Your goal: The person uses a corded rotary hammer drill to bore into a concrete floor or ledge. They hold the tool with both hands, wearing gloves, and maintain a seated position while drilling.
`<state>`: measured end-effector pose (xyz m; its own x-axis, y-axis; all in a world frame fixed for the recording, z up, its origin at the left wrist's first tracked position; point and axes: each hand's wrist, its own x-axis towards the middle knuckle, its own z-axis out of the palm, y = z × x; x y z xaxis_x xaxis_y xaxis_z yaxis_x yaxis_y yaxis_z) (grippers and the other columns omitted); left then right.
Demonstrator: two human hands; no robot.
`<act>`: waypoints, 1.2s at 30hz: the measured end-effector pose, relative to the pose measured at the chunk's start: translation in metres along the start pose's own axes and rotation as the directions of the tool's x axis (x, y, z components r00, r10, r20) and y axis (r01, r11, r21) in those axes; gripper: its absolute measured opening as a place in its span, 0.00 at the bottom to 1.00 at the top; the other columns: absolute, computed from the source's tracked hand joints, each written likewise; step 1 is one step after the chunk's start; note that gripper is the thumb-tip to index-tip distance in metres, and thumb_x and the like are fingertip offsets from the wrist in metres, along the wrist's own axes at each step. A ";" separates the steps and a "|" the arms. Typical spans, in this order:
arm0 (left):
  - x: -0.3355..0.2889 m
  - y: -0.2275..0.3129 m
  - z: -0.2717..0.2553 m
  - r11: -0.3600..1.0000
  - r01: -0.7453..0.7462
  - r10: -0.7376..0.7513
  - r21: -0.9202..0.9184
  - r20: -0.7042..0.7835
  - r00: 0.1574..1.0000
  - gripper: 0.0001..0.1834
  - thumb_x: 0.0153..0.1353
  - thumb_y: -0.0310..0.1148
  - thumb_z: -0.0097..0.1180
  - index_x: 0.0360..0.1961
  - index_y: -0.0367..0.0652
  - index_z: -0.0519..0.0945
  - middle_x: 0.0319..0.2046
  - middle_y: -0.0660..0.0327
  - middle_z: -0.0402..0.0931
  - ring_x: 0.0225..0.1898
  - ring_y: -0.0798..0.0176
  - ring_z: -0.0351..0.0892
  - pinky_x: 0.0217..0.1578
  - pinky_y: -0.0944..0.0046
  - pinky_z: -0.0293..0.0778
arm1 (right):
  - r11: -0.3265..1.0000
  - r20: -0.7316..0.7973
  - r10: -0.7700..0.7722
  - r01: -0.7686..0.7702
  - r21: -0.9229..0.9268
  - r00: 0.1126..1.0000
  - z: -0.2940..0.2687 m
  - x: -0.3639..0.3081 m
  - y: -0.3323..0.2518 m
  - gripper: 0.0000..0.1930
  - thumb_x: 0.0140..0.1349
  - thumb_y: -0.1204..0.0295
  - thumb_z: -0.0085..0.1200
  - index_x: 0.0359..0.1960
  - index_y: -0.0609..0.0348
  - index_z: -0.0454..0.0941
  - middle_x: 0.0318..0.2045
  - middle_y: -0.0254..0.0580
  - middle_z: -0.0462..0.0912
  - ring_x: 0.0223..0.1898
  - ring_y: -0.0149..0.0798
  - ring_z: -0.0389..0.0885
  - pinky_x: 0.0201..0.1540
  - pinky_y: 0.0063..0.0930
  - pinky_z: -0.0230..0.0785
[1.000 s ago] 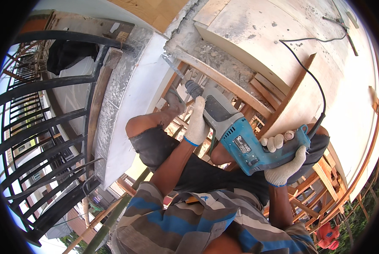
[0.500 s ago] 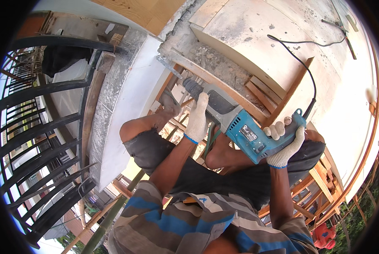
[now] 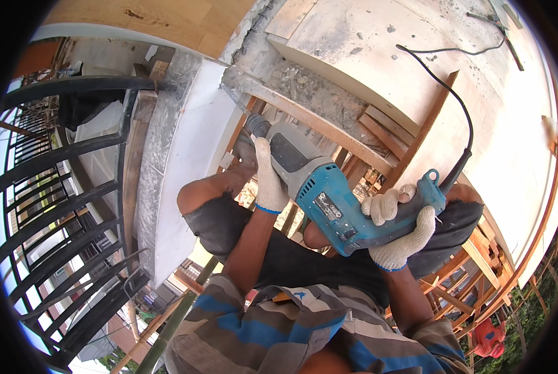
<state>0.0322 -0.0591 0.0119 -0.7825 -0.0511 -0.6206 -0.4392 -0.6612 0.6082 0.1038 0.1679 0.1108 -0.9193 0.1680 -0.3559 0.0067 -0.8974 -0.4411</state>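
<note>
Item: power drill (image 3: 322, 202), one, teal and grey, lying across the center of the frame above the lap.
Axis: long, running slantwise. Rear handle (image 3: 413, 215) at right of center; metal bit (image 3: 234, 96) pointing to the upper left, its tip by the top end of a white ledge (image 3: 188, 149). Contact there: not clear.
Handling: hard-cased, stiff, probably heavy and front-weighted; casing likely smooth, gloves likely helping. Best held two-handed, at rear handle and front housing, clear of the bit.
Left hand (image 3: 271, 181): white glove, cupped round the grey front housing just behind the collar (image 3: 258, 126); thumb side visible, other fingers hidden beneath, so their closure is uncertain.
Right hand (image 3: 405, 244): white glove, fingers curled closely round the rear handle; trigger position not visible.
Attached: black cord (image 3: 469, 124), leaving the rear handle toward the upper right.
Surroundings: black railing (image 3: 104, 85), left; wooden plank (image 3: 316, 118), upper center.
</note>
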 end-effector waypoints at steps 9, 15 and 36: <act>0.030 0.025 -0.020 0.984 0.118 -0.102 -0.136 0.114 0.988 0.46 0.71 0.77 0.50 0.66 0.45 0.77 0.51 0.54 0.85 0.49 0.53 0.88 0.50 0.47 0.89 | 0.985 0.209 -0.061 0.092 -0.143 0.976 0.024 -0.006 0.056 0.32 0.65 0.48 0.74 0.60 0.55 0.76 0.43 0.52 0.85 0.53 0.56 0.85 0.66 0.58 0.73; 0.000 -0.010 -0.010 0.990 0.126 -0.118 -0.070 0.104 0.987 0.33 0.81 0.60 0.52 0.71 0.44 0.74 0.62 0.58 0.80 0.62 0.59 0.81 0.66 0.53 0.77 | 0.967 -0.176 0.032 -0.074 -0.242 0.984 0.003 -0.008 -0.015 0.32 0.75 0.39 0.54 0.63 0.54 0.72 0.43 0.56 0.86 0.45 0.53 0.86 0.54 0.51 0.81; -0.018 -0.026 -0.006 0.996 0.089 -0.092 0.028 0.168 0.981 0.32 0.84 0.56 0.50 0.72 0.39 0.73 0.65 0.55 0.79 0.66 0.57 0.79 0.70 0.51 0.73 | 0.993 -0.123 0.007 -0.022 -0.120 0.992 -0.039 0.006 -0.029 0.28 0.74 0.38 0.54 0.53 0.49 0.76 0.28 0.35 0.75 0.30 0.39 0.75 0.47 0.45 0.73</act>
<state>0.0605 -0.0457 0.0048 -0.8017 0.1364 -0.5819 -0.5189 -0.6421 0.5643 0.1134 0.2111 0.0895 -0.8637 0.2105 -0.4579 0.0743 -0.8455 -0.5288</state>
